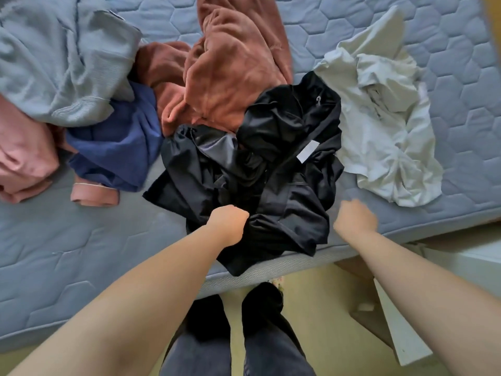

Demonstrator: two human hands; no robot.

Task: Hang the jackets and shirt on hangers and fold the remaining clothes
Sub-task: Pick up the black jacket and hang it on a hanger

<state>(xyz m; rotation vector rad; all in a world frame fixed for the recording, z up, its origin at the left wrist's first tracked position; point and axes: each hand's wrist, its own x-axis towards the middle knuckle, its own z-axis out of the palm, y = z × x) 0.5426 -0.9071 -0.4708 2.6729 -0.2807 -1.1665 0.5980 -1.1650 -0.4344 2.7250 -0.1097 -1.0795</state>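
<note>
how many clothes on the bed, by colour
grey-blue top: 1
pink garment: 1
navy garment: 1
rust fleece: 1
black garment: 1 (its folds may hide more)
white shirt: 1
total: 6

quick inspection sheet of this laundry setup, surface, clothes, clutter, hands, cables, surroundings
surface: blue quilted mattress, clothes strewn across it
job's things: black garment crumpled at the near edge, overhanging it; rust fleece, grey sweater, navy garment, pink garment and white shirt behind, all unfolded; no hangers in view
clutter: nothing seen
hands: left hand grips the black garment; right hand blurred, beside it, grip unclear
cables: nothing seen
surroundings: yellowish floor, white furniture at right
</note>
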